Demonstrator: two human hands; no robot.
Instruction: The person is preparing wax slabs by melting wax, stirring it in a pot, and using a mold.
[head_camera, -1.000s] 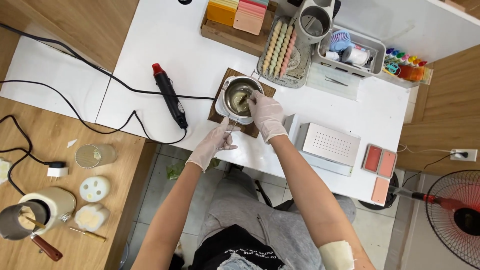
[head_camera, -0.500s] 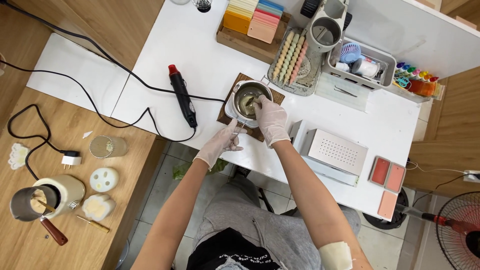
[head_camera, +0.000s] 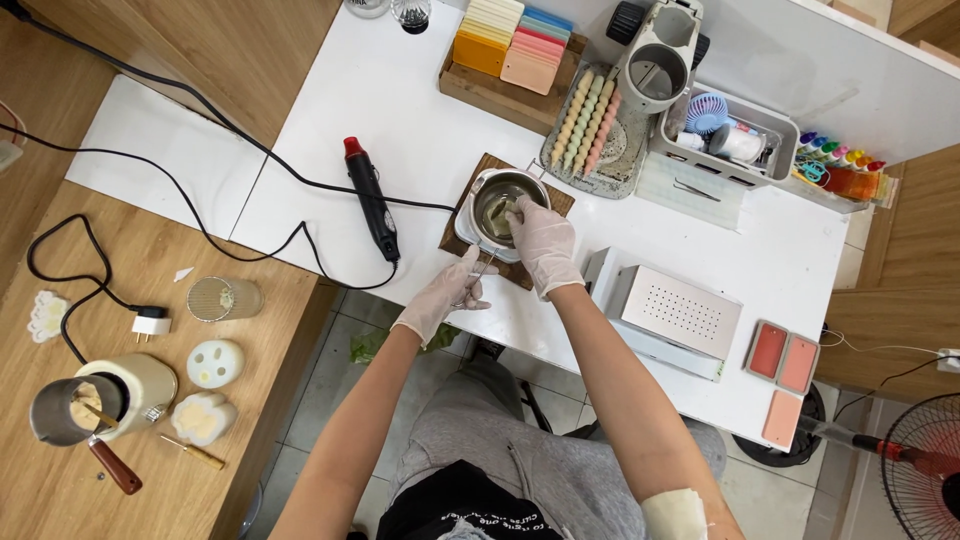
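Observation:
A small metal pot (head_camera: 480, 190) with pale liquid stands on a brown wooden mat (head_camera: 557, 203) on the white table (head_camera: 420, 130). My gloved left hand (head_camera: 443, 295) grips the pot's thin wire handle at the table's near edge. The gloved right hand (head_camera: 540, 243) reaches over the pot's rim with its fingertips pinched on something small and pale that dips into the pot; I cannot tell what it is.
A black heat gun (head_camera: 371, 198) with a red tip lies left of the pot, its cable trailing left. A white perforated box (head_camera: 672, 312) sits to the right. Twisted candles, colour swatches and a bin stand behind. Moulds and a wax pitcher (head_camera: 66, 412) occupy the left wooden table.
The view has shifted, so everything sits lower and further right in the frame. Both hands stay at the pot, the right one still over its rim.

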